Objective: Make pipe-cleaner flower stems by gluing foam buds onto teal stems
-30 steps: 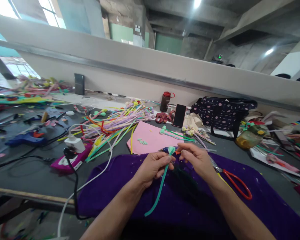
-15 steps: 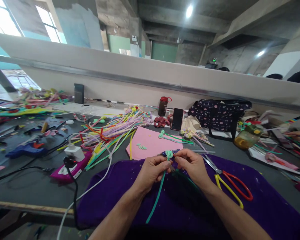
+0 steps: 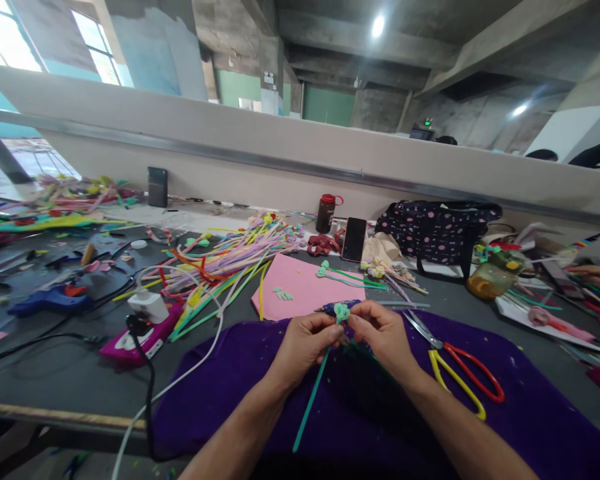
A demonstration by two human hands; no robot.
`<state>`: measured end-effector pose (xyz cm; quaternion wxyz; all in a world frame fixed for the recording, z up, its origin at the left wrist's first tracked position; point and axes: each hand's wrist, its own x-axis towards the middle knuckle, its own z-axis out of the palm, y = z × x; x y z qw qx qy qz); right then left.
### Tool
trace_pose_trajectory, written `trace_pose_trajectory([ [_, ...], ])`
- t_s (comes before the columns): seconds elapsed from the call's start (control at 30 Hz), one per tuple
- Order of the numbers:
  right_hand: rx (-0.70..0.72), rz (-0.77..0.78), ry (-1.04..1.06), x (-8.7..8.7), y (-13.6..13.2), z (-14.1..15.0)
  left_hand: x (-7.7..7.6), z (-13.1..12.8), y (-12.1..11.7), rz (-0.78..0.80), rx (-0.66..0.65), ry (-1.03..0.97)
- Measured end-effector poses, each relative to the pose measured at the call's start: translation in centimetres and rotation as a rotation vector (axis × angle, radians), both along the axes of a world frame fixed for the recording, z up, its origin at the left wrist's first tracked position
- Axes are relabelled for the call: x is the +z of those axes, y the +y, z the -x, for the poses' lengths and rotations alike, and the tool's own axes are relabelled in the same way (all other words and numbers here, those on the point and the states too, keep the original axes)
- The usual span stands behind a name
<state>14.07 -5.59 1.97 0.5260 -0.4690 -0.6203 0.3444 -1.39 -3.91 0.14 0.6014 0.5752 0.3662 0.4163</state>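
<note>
Between my hands is a small mint-green flower [image 3: 341,312] of looped pipe cleaner, on a long green pipe-cleaner stem [image 3: 311,407] that hangs down over the purple cloth [image 3: 220,387]. My left hand [image 3: 307,341] pinches it just below the loops. The thumb and forefinger of my right hand [image 3: 377,331] are closed on the flower's right side. Right behind the flower lies a dark blue pen-like tool [image 3: 325,308], partly covered. Two similar green flower stems [image 3: 355,275] and several short green pieces [image 3: 283,294] rest on the pink sheet [image 3: 270,300].
Scissors [image 3: 447,353] with red and yellow handles lie right of my right arm. Left are a pink power strip [image 3: 130,347], a white cable [image 3: 219,333] and a blue glue gun [image 3: 53,300]. Pipe cleaners [image 3: 235,257] are heaped behind. Another person's hand [image 3: 597,275] shows far right.
The green flower has turned slightly and shifted a little to the right, its loops now bunched differently. Both hands stay almost in place, and the stem swings slightly.
</note>
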Motion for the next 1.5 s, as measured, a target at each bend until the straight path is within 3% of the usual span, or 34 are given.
trace_pose_trajectory([
  [0.27, 0.019, 0.008, 0.043, -0.2, -0.1, 0.0, 0.4, 0.1, 0.0, 0.074, -0.023, -0.063],
  [0.47, 0.134, 0.044, 0.118, -0.7, -0.2, -0.1, 0.7, 0.3, -0.2, 0.089, -0.090, -0.107],
  [0.63, 0.236, 0.059, 0.052, -0.8, -0.2, -0.6, 0.9, 0.2, -0.5, 0.021, -0.106, -0.069],
  [1.1, 0.253, -0.009, 0.023, 0.1, -0.8, -1.2, 0.8, 0.0, -0.7, -0.257, -0.140, 0.113],
  [1.5, 0.226, -0.011, -0.027, -0.1, -0.7, -1.3, 1.1, -0.1, -0.8, -0.279, -0.125, 0.131],
])
